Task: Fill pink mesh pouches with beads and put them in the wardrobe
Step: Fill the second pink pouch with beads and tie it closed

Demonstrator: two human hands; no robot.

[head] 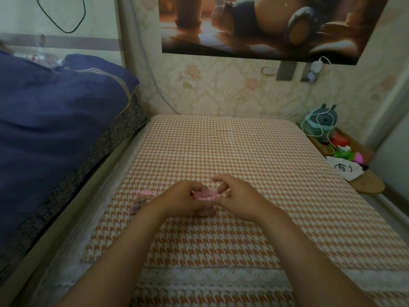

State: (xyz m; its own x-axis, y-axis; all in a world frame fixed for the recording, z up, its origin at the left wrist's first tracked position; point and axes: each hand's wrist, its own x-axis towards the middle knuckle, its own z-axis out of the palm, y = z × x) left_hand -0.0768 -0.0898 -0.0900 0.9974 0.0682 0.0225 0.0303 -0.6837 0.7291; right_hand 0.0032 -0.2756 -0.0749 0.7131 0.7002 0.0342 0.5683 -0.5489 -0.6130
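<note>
A pink mesh pouch [204, 196] is held between both hands over the houndstooth tablecloth [243, 156]. My left hand [183, 199] grips its left side with fingers curled around it. My right hand [234, 196] pinches its pink top edge, index finger raised. The lower part of the pouch, with beads in it, shows under my hands. A second filled pink mesh pouch [141, 199] with a ribbon lies on the cloth just left of my left wrist, partly hidden by my forearm.
A bed with a dark blue quilt [55, 120] runs along the left. A wallpapered wall with a poster stands behind the table. At the right edge sit a plush toy [322, 122], a white cable, small coloured items and a white bag [344, 170].
</note>
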